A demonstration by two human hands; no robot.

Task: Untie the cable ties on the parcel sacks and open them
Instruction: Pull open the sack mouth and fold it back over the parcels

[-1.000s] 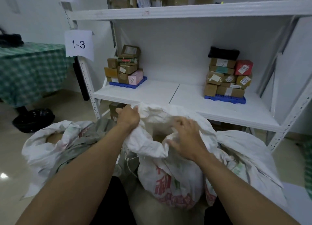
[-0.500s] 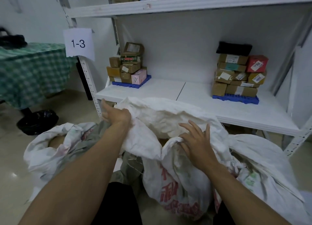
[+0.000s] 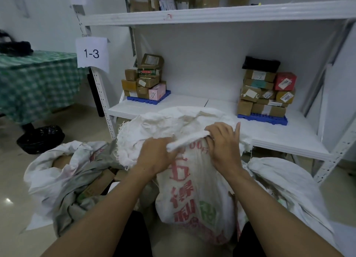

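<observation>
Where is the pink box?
In the head view, the small pink cardboard box sits on the left blue plastic pallet on the white metal shelf, at the front right of the brown parcel stack.

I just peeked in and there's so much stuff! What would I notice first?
First, the two hands in the middle: the left hand and the right hand both grip the rolled rim of a white sack with red writing. Behind it, box stacks sit on blue pallets on the white shelf, and a "1-3" sign hangs on the post at the left.
</observation>
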